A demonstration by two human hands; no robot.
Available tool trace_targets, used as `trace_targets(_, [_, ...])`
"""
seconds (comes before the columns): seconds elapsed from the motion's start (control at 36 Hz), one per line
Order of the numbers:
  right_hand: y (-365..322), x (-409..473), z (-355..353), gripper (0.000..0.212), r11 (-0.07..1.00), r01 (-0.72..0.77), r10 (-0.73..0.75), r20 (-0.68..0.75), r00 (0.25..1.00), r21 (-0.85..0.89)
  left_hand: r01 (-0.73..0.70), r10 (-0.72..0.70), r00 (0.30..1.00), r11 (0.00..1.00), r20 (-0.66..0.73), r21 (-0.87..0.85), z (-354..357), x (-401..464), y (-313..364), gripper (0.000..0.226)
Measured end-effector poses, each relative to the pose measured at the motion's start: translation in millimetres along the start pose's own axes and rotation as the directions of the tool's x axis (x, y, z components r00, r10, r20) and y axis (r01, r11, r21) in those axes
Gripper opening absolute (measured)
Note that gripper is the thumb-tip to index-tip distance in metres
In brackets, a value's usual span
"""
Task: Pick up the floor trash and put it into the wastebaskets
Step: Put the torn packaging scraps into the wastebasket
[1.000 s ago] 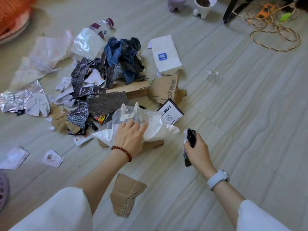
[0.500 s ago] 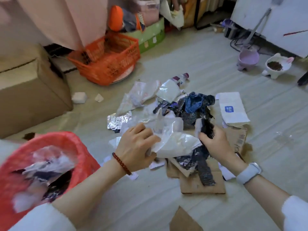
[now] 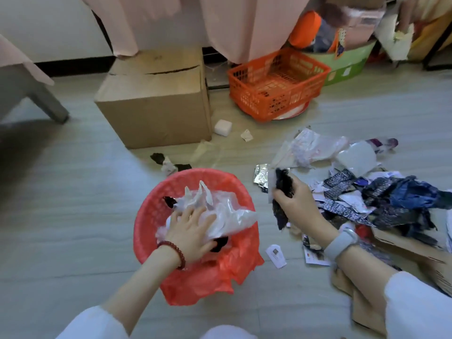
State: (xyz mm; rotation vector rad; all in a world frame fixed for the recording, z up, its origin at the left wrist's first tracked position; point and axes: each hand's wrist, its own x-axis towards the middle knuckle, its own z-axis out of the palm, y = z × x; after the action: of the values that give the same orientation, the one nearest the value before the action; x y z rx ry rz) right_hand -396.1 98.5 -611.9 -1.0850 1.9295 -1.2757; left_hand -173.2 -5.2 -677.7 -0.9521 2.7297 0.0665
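Red wastebasket (image 3: 156, 204) lay left of right hand (image 3: 297, 204), which gripped dark crumpled wrapper (image 3: 283, 185) beside basket rim. Left hand (image 3: 189, 227), fingers spread flat, pressed clear plastic bag (image 3: 227, 214) into basket. Remaining trash pile (image 3: 391, 199) lay right.

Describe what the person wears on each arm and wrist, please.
Both arms have loose white sleeves pushed up toward the elbows. The left hand has a bracelet of dark red round beads at its wrist. The right hand has a watch with a wide pale grey band at its wrist.
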Motion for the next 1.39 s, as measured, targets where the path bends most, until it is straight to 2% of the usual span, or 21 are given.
trace_targets(0.06, [-3.9,2.5,21.5,0.024,0.995,0.051,-0.046,0.063,0.997,-0.085,0.017,-0.005,0.985,0.998,0.173,-0.065,7.9,-5.7,-4.9,0.096])
trace_targets(0.08, [-6.4,3.3,31.9,0.028,0.985,0.096,-0.085,0.085,0.993,-0.144,0.013,0.005,0.986,0.994,0.166,-0.109,8.4,-7.8,-7.4,0.099])
trace_targets(0.17, [-12.6,2.1,65.8,0.019,0.913,0.297,-0.253,0.182,0.950,-0.281,-0.024,0.013,0.999,0.953,-0.037,-0.302,1.2,-20.3,-21.5,0.085])
trace_targets(0.22, [-7.1,4.4,89.5,0.042,0.851,0.346,-0.249,0.275,0.928,-0.395,-0.040,-0.077,0.964,0.905,-0.255,-0.424,-1.7,-30.5,-36.1,0.063])
trace_targets(0.28, [-2.5,8.0,110.2,0.053,0.785,0.360,-0.185,0.363,0.913,-0.505,0.043,-0.251,0.880,0.887,-0.402,-0.459,0.7,-36.8,-51.2,0.046])
trace_targets(0.36, [7.6,15.4,139.9,0.057,0.679,0.422,-0.046,0.538,0.841,-0.601,0.307,-0.516,0.786,0.804,-0.341,-0.509,3.1,-37.8,-67.6,0.047])
trace_targets(0.44, [28.4,26.5,165.0,0.072,0.559,0.537,0.022,0.658,0.752,-0.632,0.447,-0.645,0.756,0.633,-0.111,-0.632,18.5,-29.4,-76.4,0.054])
trace_targets(0.5, [46.6,32.3,179.4,0.082,0.494,0.595,0.087,0.717,0.692,-0.634,0.435,-0.642,0.765,0.574,-0.051,-0.694,29.5,-25.8,-75.2,0.059])
trace_targets(0.56, [62.0,35.8,191.6,0.087,0.440,0.636,0.133,0.746,0.653,-0.634,0.407,-0.667,0.742,0.527,-0.067,-0.746,35.4,-25.3,-72.6,0.061])
trace_targets(0.64, [80.7,41.9,211.8,0.078,0.362,0.705,0.153,0.785,0.600,-0.610,0.412,-0.706,0.702,0.511,-0.094,-0.755,39.8,-25.6,-70.5,0.064])
trace_targets(0.78, [116.0,48.2,237.9,0.064,0.325,0.689,0.195,0.759,0.622,-0.648,0.385,-0.714,0.680,0.543,-0.168,-0.746,52.1,-22.6,-71.9,0.068])
trace_targets(0.83, [119.5,48.9,242.6,0.081,0.306,0.684,0.193,0.746,0.637,-0.663,0.380,-0.722,0.669,0.535,-0.175,-0.755,53.3,-23.3,-70.8,0.069])
trace_targets(0.89, [120.7,49.4,243.4,0.107,0.278,0.630,0.290,0.688,0.665,-0.726,0.381,-0.717,0.675,0.541,-0.174,-0.750,51.7,-24.3,-69.9,0.070])
trace_targets(0.92, [124.3,51.3,245.1,0.113,0.271,0.651,0.276,0.705,0.653,-0.709,0.392,-0.715,0.681,0.541,-0.161,-0.744,50.5,-24.6,-69.6,0.071])
trace_targets(0.97, [130.0,52.2,244.9,0.101,0.345,0.662,0.161,0.737,0.657,-0.666,0.408,-0.710,0.692,0.535,-0.132,-0.740,47.3,-24.9,-69.5,0.071])
trace_targets(1.03, [127.4,47.0,234.7,0.086,0.395,0.640,0.212,0.743,0.635,-0.659,0.410,-0.694,0.711,0.539,-0.112,-0.735,43.2,-23.1,-69.2,0.071])
trace_targets(1.14, [98.9,39.5,208.4,0.056,0.414,0.629,0.230,0.744,0.628,-0.658,0.413,-0.649,0.756,0.574,-0.085,-0.707,36.0,-17.2,-67.0,0.072])
trace_targets(1.19, [75.3,38.6,194.3,0.056,0.394,0.632,0.174,0.729,0.662,-0.667,0.410,-0.641,0.764,0.575,-0.079,-0.708,34.5,-16.0,-64.9,0.073])
trace_targets(1.25, [51.8,35.0,184.9,0.058,0.371,0.646,0.038,0.706,0.707,-0.667,0.411,-0.648,0.758,0.564,-0.076,-0.716,34.3,-15.9,-63.4,0.074])
trace_targets(1.31, [48.8,28.5,180.5,0.060,0.293,0.720,-0.015,0.750,0.661,-0.629,0.417,-0.653,0.753,0.560,-0.072,-0.716,34.4,-16.4,-63.0,0.074])
trace_targets(1.39, [70.0,23.2,180.9,0.070,0.143,0.838,0.115,0.850,0.514,-0.526,0.421,-0.648,0.759,0.564,-0.065,-0.710,35.9,-16.3,-63.7,0.074])
